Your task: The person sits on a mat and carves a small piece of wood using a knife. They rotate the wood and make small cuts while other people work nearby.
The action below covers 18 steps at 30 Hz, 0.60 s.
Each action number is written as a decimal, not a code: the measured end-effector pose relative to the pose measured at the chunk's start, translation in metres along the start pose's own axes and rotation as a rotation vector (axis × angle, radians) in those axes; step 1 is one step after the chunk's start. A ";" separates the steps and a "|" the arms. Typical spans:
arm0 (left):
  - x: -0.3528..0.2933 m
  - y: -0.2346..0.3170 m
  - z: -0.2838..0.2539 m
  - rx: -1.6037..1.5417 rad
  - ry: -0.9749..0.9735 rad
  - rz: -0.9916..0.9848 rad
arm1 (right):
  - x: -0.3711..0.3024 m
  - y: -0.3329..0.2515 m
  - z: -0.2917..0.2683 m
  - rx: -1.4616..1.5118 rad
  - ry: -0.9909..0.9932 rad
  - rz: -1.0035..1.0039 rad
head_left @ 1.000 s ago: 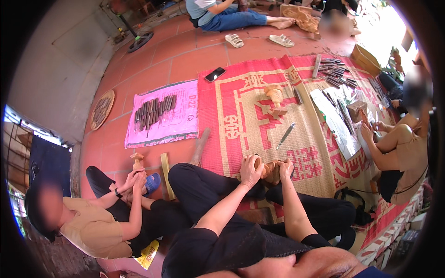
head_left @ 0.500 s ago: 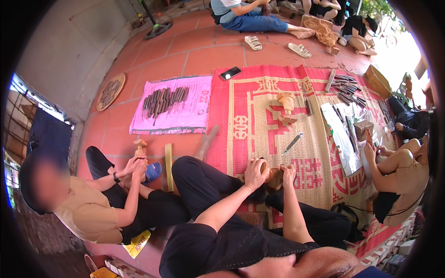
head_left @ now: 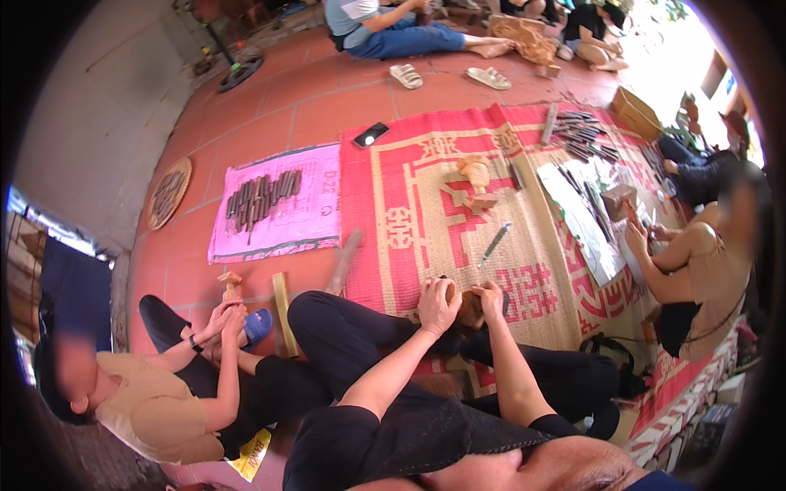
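My left hand (head_left: 440,306) is closed, its fingers curled at the left side of a small brown carved wooden piece (head_left: 471,311) low over my lap. A small dark tip shows above these fingers; what it belongs to is hidden. From the other side my right hand (head_left: 491,301) grips the same piece, thumb and fingers closed on it. Much of the wood is covered by my hands. Beyond them, a slim pen-like tool (head_left: 494,244) lies on the red and tan mat (head_left: 446,241). Farther off, a pale carved wooden figure (head_left: 476,176) lies by a short dark stick (head_left: 515,175).
At left, a seated person holds a small wooden carving (head_left: 232,285). Many dark chisels lie on a pink sheet (head_left: 315,221), more at the mat's far right (head_left: 585,131). A phone (head_left: 371,135) lies at the mat's corner. Another person (head_left: 696,254) works at right; wooden strips (head_left: 284,311) lie near my knee.
The whole view has shifted, so the mat and tools appear farther left. My left hand has turned slightly over the wooden piece; both hands stay on it.
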<state>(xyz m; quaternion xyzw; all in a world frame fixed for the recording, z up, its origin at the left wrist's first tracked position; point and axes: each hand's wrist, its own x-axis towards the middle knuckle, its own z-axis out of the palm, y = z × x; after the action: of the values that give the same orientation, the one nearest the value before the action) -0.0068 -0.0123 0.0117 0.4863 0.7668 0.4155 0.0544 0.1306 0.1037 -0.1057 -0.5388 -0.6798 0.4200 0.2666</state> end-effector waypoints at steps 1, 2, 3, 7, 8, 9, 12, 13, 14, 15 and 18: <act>0.001 0.002 0.002 0.001 -0.001 0.016 | -0.002 0.003 -0.002 -0.243 -0.034 -0.336; 0.002 0.006 0.003 -0.006 -0.009 0.017 | -0.002 0.003 0.000 -0.347 -0.018 -0.222; 0.002 0.005 0.001 0.001 -0.010 0.011 | -0.004 -0.010 0.002 -0.304 -0.003 -0.140; 0.003 0.009 0.003 -0.032 -0.001 0.030 | 0.011 -0.001 -0.004 -0.236 0.135 0.218; 0.000 0.001 0.000 -0.023 0.000 0.008 | 0.009 -0.009 -0.002 -0.138 0.119 0.256; -0.002 -0.001 -0.002 -0.024 -0.004 -0.016 | 0.006 -0.014 -0.005 -0.048 0.107 0.299; -0.001 0.002 0.002 0.004 0.000 0.023 | 0.004 -0.014 -0.005 0.051 0.002 0.276; 0.000 0.004 0.004 0.017 0.001 0.039 | 0.003 -0.012 -0.002 0.072 -0.022 0.266; 0.000 0.003 0.004 0.017 -0.008 0.034 | -0.003 -0.025 -0.001 -0.134 -0.005 0.163; 0.001 0.003 0.004 0.017 -0.016 0.029 | -0.002 -0.022 0.001 -0.162 0.001 0.150; 0.001 0.003 0.002 0.003 -0.006 0.045 | 0.008 -0.022 0.002 -0.254 0.020 0.271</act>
<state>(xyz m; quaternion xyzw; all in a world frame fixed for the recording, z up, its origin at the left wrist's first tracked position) -0.0037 -0.0094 0.0127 0.5048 0.7561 0.4139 0.0465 0.1153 0.1095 -0.0892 -0.6589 -0.6459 0.3575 0.1444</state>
